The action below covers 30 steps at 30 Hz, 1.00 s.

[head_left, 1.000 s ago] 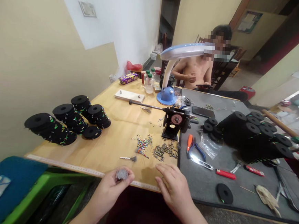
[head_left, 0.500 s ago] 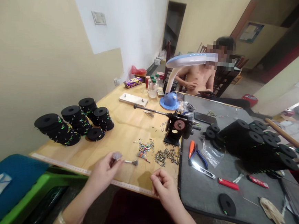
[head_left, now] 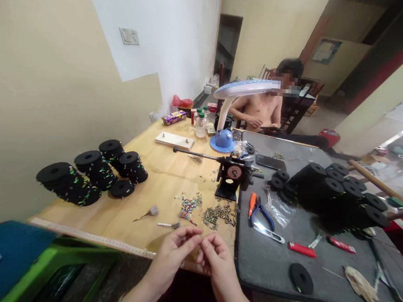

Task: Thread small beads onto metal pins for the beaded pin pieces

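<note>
My left hand (head_left: 174,251) and my right hand (head_left: 215,259) meet at the front edge of the wooden table (head_left: 158,166), fingertips pinched together. Whatever they pinch is too small to make out. Just beyond them lie a pile of small metal pieces (head_left: 219,213) and a scatter of coloured beads (head_left: 189,203). Two grey tufts on thin pins, one (head_left: 149,212) to the left and one (head_left: 169,224) nearer, rest on the wood to the left of my hands.
A black hand-crank winder (head_left: 232,174) stands mid-table. Black foam discs are stacked at left (head_left: 91,170) and right (head_left: 337,194). Pliers (head_left: 258,206), a red lighter (head_left: 301,248) and a loose disc (head_left: 301,277) lie on the grey mat. A person (head_left: 264,109) sits behind a blue lamp (head_left: 243,91).
My left hand has let go of the grey tuft, which now lies on the table, and moved right to meet my right hand. Both now pinch together.
</note>
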Available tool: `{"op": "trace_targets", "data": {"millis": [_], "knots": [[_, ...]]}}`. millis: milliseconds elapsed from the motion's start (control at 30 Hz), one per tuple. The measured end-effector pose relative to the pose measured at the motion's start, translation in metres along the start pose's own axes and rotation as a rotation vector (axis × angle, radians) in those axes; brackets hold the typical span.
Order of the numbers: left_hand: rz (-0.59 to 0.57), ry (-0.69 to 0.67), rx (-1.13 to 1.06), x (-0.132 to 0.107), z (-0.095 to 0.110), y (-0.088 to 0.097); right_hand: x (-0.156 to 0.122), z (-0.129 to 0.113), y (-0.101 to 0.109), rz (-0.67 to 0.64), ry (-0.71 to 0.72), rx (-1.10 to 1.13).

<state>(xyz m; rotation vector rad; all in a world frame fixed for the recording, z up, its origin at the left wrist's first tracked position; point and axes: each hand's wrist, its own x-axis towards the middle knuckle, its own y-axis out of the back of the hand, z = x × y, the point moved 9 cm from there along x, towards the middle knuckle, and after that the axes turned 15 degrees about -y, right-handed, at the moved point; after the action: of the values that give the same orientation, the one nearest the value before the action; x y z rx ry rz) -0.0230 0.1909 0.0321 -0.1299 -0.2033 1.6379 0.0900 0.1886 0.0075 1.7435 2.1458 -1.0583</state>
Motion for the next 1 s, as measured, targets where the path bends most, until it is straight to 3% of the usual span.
{"op": "trace_targets", "data": {"millis": [100,167,267,367,433,533,667,800,933,1000], "knots": [[-0.053,0.144,-0.28,-0.005,-0.022,-0.033,-0.003,0.004,0.004,0.026,0.022,-0.009],[-0.114,0.201,-0.313,-0.007,-0.026,-0.044,-0.007,0.004,0.008,0.032,0.043,-0.065],[-0.173,0.115,-0.104,0.0,-0.014,-0.04,-0.025,-0.018,0.023,0.107,0.21,-0.369],[-0.268,-0.091,0.189,0.01,0.009,-0.038,-0.06,-0.065,0.051,0.387,0.547,-0.899],[-0.334,-0.143,0.306,0.012,0.015,-0.042,-0.079,-0.09,0.076,0.58,0.667,-1.164],[-0.406,-0.135,0.436,0.012,0.015,-0.048,-0.082,-0.112,0.113,0.84,0.648,-1.542],[-0.43,-0.099,0.551,0.009,0.01,-0.053,-0.058,-0.114,0.135,0.866,0.576,-1.907],[-0.407,-0.073,0.564,0.005,0.003,-0.049,-0.052,-0.113,0.131,0.767,0.638,-1.937],[-0.404,-0.071,0.574,-0.003,-0.002,-0.044,-0.078,-0.109,0.113,0.643,0.762,-1.575],[-0.413,-0.086,0.609,-0.008,-0.001,-0.043,-0.087,-0.097,0.103,0.565,0.7,-1.364]]}}
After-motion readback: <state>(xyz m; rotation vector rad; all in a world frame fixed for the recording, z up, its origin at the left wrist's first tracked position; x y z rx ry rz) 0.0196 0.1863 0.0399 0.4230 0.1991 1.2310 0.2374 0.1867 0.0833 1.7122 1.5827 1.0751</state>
